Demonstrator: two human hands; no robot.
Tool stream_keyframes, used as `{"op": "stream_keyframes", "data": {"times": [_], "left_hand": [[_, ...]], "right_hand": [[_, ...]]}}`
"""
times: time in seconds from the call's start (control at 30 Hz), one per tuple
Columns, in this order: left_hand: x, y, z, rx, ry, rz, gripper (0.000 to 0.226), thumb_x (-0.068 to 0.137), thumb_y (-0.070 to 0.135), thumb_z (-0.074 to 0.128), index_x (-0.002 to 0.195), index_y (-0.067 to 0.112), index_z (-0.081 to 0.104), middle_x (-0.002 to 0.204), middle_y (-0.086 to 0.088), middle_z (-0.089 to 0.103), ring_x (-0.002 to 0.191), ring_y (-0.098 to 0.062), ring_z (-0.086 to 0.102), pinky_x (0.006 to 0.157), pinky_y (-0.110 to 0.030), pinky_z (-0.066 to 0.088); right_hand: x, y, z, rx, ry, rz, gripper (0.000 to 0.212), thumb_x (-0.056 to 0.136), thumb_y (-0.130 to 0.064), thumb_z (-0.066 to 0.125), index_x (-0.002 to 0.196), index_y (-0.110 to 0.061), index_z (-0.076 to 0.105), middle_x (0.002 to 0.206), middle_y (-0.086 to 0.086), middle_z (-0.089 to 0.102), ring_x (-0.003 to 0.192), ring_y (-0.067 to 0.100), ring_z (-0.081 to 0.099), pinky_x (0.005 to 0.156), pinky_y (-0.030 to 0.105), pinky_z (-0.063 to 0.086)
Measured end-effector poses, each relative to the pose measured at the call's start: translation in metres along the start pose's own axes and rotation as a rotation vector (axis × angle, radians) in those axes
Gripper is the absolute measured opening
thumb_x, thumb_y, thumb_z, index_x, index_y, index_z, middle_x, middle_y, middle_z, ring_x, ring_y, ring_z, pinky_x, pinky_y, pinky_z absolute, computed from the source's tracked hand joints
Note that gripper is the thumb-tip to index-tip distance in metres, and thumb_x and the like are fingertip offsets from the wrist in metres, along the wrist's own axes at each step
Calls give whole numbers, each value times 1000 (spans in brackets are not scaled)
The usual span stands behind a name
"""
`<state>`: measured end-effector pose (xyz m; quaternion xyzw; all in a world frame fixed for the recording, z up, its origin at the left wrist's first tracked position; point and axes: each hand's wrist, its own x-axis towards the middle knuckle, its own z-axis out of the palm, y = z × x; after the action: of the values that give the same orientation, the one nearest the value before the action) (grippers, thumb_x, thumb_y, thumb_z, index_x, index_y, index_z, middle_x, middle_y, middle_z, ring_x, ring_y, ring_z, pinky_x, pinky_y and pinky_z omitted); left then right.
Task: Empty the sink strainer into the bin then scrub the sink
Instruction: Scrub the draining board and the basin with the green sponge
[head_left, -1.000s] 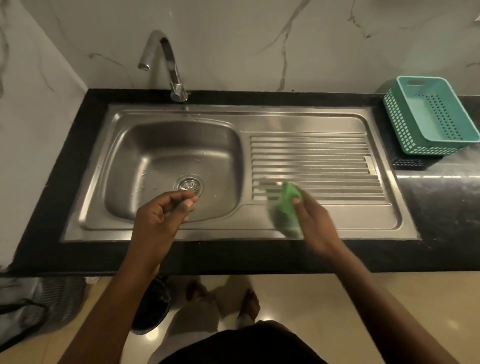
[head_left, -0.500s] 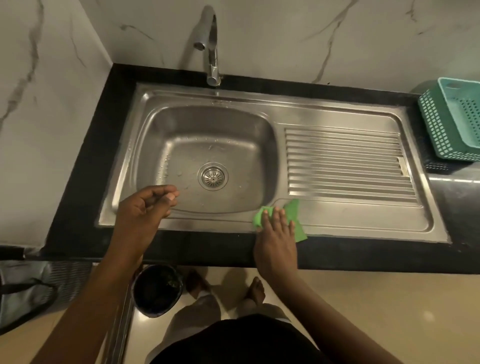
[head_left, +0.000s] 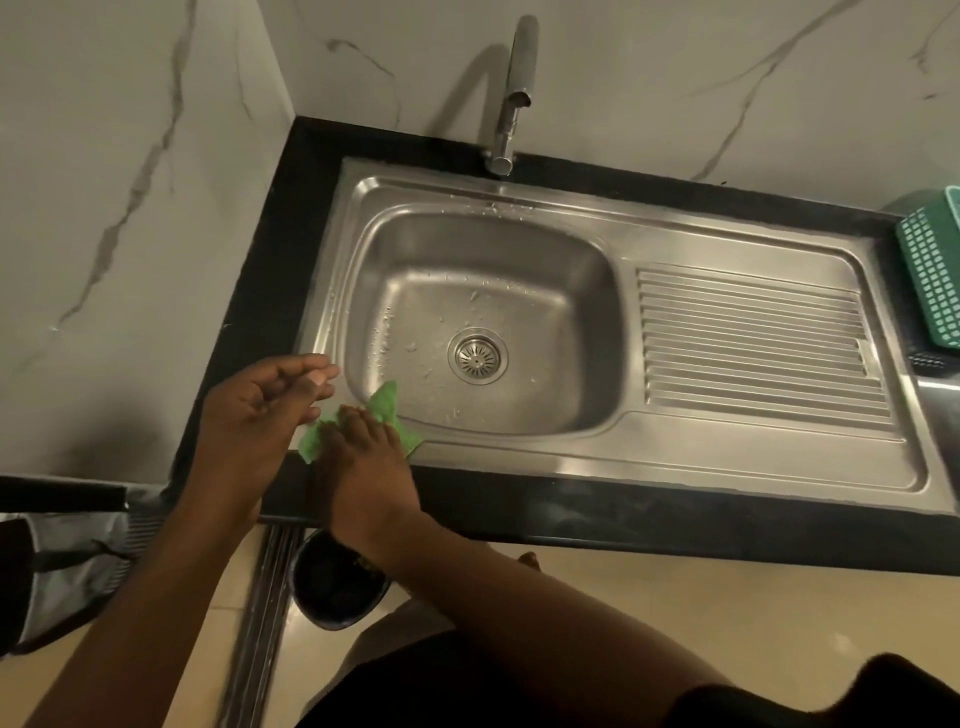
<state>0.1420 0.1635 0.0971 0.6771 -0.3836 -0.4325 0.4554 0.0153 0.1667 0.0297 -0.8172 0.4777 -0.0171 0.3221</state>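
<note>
A steel sink (head_left: 597, 447) with a wet basin sits in a black counter. The round strainer (head_left: 478, 356) is seated in the drain at the basin's middle. My right hand (head_left: 366, 457) presses flat on a green scrub pad (head_left: 387, 402) at the sink's front left rim. My left hand (head_left: 260, 410) hovers just left of it over the rim, fingers loosely curled and holding nothing. A dark bin (head_left: 337, 584) stands on the floor below the counter edge, partly hidden by my right forearm.
A tap (head_left: 511, 104) rises behind the basin. The ribbed drainboard (head_left: 753, 343) lies to the right, with a teal basket (head_left: 935, 270) at the far right edge. A marble wall closes the left side. A grey bag (head_left: 67, 561) lies on the floor at left.
My right hand has slid the green pad left along the front rim, from the drainboard to the basin's front left corner. The view has shifted left with it.
</note>
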Motion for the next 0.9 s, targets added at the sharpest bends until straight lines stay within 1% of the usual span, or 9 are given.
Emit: {"op": "stream_keyframes", "data": {"times": [0.13, 0.2, 0.3, 0.4, 0.57, 0.67, 0.73, 0.83, 0.9], "left_hand": [[11, -5, 2, -20, -44, -1, 23, 100, 19, 68, 121, 20, 77, 115, -1, 81, 109, -21, 77, 99, -51, 60], [14, -5, 3, -45, -65, 0, 23, 100, 20, 68, 120, 21, 77, 116, -1, 81, 110, -21, 77, 100, -51, 60], [18, -5, 7, -71, -90, 0, 21, 99, 22, 69, 118, 26, 78, 115, 1, 81, 110, -19, 77, 100, -49, 60], [20, -5, 11, -93, -116, 8, 19, 99, 22, 70, 113, 32, 78, 114, 1, 81, 110, -19, 77, 99, -47, 60], [22, -9, 11, -110, -133, 14, 18, 97, 25, 71, 112, 32, 78, 113, 1, 81, 109, -20, 77, 99, -49, 60], [23, -13, 14, -121, -159, 4, 17, 93, 33, 74, 109, 36, 80, 113, 1, 81, 109, -20, 77, 99, -49, 60], [23, -15, 16, -126, -173, 3, 22, 87, 44, 77, 108, 39, 80, 113, 3, 81, 109, -19, 77, 98, -47, 59], [24, -17, 21, -136, -183, 8, 29, 83, 49, 76, 109, 38, 80, 113, 4, 82, 107, -16, 78, 95, -43, 59], [25, -17, 23, -136, -193, 23, 21, 90, 40, 75, 110, 38, 80, 113, 5, 82, 107, -15, 78, 94, -40, 59]], "right_hand": [[-15, 45, -18, -128, 64, -60, 45, 99, -33, 51, 143, -24, 52, 141, 5, 52, 130, 27, 51, 107, 47, 47], [-35, 84, -34, -127, 89, 16, 37, 104, -39, 43, 138, -30, 54, 134, -3, 54, 122, 20, 53, 101, 44, 51], [-87, 159, -65, -196, 146, 127, 30, 106, -43, 44, 133, -35, 54, 129, -11, 55, 115, 12, 54, 95, 39, 53], [-147, 228, -99, -299, 186, 257, 29, 106, -43, 43, 132, -36, 52, 133, -8, 57, 115, 15, 54, 93, 38, 54], [-208, 291, -137, -313, 267, 510, 40, 107, -40, 38, 133, -15, 57, 133, 11, 62, 115, 30, 58, 92, 50, 56], [-200, 276, -126, -259, 351, 651, 28, 108, -30, 44, 123, -12, 59, 126, 15, 63, 112, 33, 57, 92, 56, 54], [-177, 243, -109, -238, 397, 655, 23, 105, -29, 44, 114, -15, 59, 119, 12, 62, 108, 33, 58, 90, 56, 52], [-123, 169, -70, -183, 365, 531, 20, 103, -33, 45, 112, -25, 61, 115, 2, 62, 102, 25, 59, 87, 48, 52], [-76, 110, -40, -152, 306, 368, 22, 101, -32, 47, 115, -27, 62, 116, -1, 60, 104, 23, 57, 88, 43, 50]]}}
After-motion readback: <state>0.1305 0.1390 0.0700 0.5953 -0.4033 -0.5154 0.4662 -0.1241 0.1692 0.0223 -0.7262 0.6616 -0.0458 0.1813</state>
